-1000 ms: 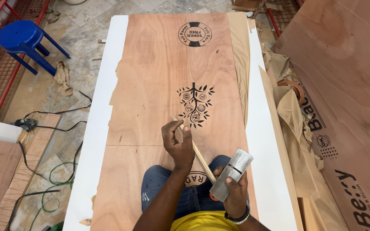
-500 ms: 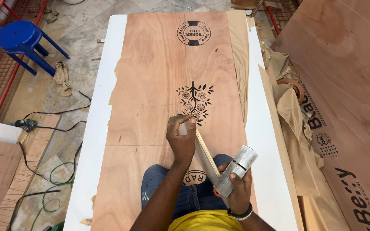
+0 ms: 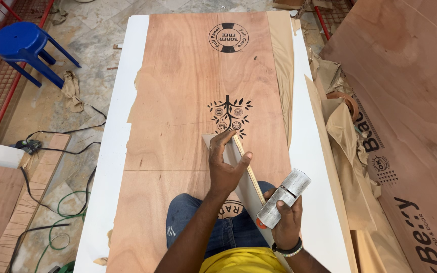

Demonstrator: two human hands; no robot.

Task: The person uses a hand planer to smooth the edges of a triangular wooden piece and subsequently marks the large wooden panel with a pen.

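Note:
A large plywood sheet [image 3: 193, 91] with round and tree-shaped black stamps lies on a white board [image 3: 122, 111]. My left hand [image 3: 226, 164] presses on a thin wooden strip [image 3: 249, 177] that lies slanted on the sheet just below the tree stamp. My right hand [image 3: 285, 225] grips a grey metal block-shaped tool [image 3: 283, 198] near the strip's lower end, above my knee in blue jeans [image 3: 203, 227].
A blue plastic stool [image 3: 24, 48] stands at the far left on the floor. Cables [image 3: 61, 146] and a green cord [image 3: 61, 212] trail along the left. Crumpled brown paper [image 3: 345, 126] and leaning plywood sheets [image 3: 405, 101] fill the right side.
My left hand has slid slightly up the strip toward the tree stamp. The right hand with the metal tool has moved a little right and up.

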